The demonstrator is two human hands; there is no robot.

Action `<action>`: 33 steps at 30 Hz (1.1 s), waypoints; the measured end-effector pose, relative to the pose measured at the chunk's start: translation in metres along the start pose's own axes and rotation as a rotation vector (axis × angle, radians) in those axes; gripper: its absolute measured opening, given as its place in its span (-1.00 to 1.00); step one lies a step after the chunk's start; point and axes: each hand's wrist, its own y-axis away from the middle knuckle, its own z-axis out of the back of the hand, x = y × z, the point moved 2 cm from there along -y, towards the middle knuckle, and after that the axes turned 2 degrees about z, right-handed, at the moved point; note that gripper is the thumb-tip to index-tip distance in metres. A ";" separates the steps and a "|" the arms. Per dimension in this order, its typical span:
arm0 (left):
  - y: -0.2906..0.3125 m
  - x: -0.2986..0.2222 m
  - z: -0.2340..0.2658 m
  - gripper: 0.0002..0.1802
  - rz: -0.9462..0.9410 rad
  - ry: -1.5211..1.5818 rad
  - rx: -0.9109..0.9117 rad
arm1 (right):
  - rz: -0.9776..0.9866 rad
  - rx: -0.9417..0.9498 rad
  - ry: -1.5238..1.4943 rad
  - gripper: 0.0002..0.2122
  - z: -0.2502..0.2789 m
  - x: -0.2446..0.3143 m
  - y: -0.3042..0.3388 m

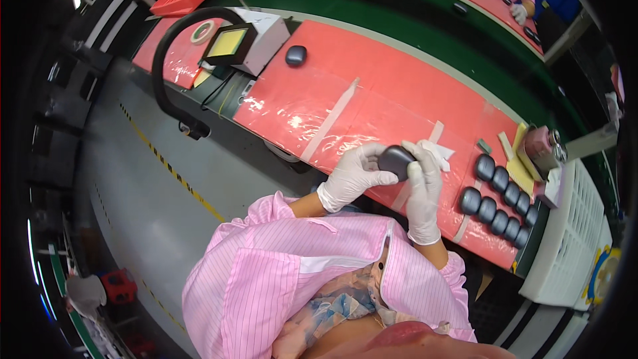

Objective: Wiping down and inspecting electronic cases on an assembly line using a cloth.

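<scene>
Lying between both gloved hands above the near edge of the red mat [372,86], the dark rounded case [397,160] is being gripped — left hand [350,176] closed on its left end, right hand [424,189] pinching its right end with a white wipe [438,155] — long axis running hand to hand.

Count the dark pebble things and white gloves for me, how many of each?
Dark oval cases: 11, one held in both hands, one alone by the white box, nine in two rows.
White gloves: 2, left hand, right hand.
Total: 13.
</scene>
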 end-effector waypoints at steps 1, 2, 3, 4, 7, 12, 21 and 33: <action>0.002 -0.004 -0.003 -0.51 -0.012 0.047 0.010 | 0.045 -0.050 0.040 -0.77 -0.004 0.001 0.001; 0.007 -0.005 -0.004 -0.52 -0.025 0.020 0.009 | -0.054 -0.019 -0.039 -0.77 -0.001 0.003 0.000; 0.008 -0.005 -0.004 -0.52 -0.032 -0.004 0.027 | -0.153 -0.006 -0.111 -0.78 0.004 0.004 -0.003; 0.006 -0.002 -0.004 -0.51 -0.033 -0.008 0.040 | -0.079 -0.001 -0.041 -0.79 0.004 0.005 -0.005; 0.006 -0.008 -0.009 -0.54 -0.061 -0.027 0.049 | 0.034 0.039 0.164 -0.77 0.006 0.005 0.000; 0.012 0.004 -0.002 -0.53 -0.061 -0.012 0.038 | 0.228 -0.016 0.242 -0.71 0.007 0.002 0.006; 0.025 0.012 -0.004 -0.32 -0.060 -0.145 0.144 | -0.004 -0.065 -0.010 -0.69 0.013 0.002 0.013; 0.042 -0.008 0.064 -0.13 0.209 0.104 0.403 | 0.068 -0.154 0.546 -0.81 0.033 -0.034 -0.014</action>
